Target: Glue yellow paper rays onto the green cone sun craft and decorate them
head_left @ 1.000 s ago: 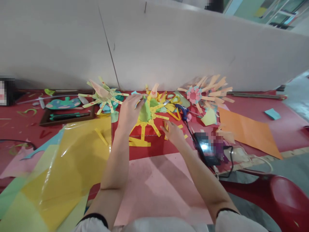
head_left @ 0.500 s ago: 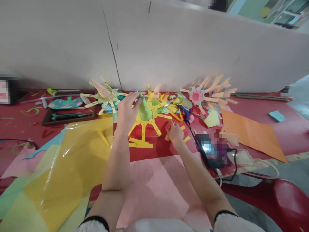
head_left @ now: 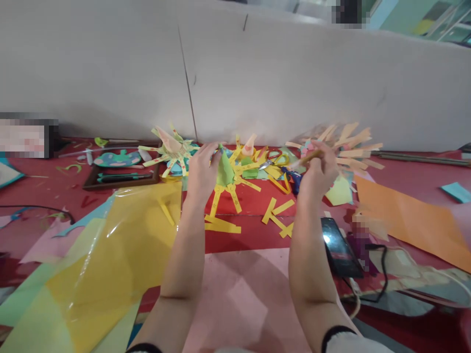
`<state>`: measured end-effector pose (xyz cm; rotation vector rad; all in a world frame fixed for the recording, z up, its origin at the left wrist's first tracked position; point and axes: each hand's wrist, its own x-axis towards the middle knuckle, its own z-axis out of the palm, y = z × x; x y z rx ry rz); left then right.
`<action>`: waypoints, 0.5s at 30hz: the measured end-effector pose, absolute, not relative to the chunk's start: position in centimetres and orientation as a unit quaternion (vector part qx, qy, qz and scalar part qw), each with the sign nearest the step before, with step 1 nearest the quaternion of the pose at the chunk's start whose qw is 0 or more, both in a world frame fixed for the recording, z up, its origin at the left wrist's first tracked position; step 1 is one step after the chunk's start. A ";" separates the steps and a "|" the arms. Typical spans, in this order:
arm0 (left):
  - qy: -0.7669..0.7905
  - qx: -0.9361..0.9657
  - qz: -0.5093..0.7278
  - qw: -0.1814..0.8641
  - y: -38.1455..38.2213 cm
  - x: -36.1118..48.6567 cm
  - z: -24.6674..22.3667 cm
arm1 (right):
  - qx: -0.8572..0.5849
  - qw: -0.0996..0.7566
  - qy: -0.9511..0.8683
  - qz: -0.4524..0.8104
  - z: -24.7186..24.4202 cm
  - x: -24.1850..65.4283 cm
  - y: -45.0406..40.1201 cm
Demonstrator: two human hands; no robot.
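My left hand (head_left: 204,164) is closed at the left side of a green paper cone (head_left: 225,170), which stands on a yellow paper piece with several radiating strips (head_left: 235,196). My right hand (head_left: 321,169) is raised to the right, its fingers closed around a thin brownish stick (head_left: 310,158) that points left. Below it, partly hidden, is a blue glue gun (head_left: 294,180). Red-handled scissors (head_left: 270,161) lie between the hands, behind the yellow strips. Loose yellow strips (head_left: 281,215) lie on the red table left of my right forearm.
At the left are a brown tray (head_left: 90,182) with pens and large yellow sheets (head_left: 136,235). To the right are a phone (head_left: 342,247) with cables and an orange sheet (head_left: 408,211). A grey partition (head_left: 275,73) stands behind.
My right hand has moved up and right from the loose yellow strips and now has a brownish stick in it. My left hand stays by the green cone. The view has shifted left.
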<state>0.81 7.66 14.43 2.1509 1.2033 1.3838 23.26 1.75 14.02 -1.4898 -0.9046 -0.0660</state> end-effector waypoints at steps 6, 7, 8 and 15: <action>0.416 0.754 0.473 0.187 8.1 0.8 13.6 | -0.588 0.683 -0.433 0.013 13.9 18.7 3.9; 0.415 0.753 0.472 0.196 8.1 0.9 13.4 | -0.587 0.679 -0.440 0.034 13.5 18.2 4.0; 0.416 0.752 0.470 0.204 8.1 1.0 13.4 | -0.582 0.669 -0.459 0.063 13.2 17.8 4.0; 0.420 0.751 0.464 0.211 7.2 2.2 13.8 | -0.497 0.515 -0.668 0.205 11.9 16.6 4.3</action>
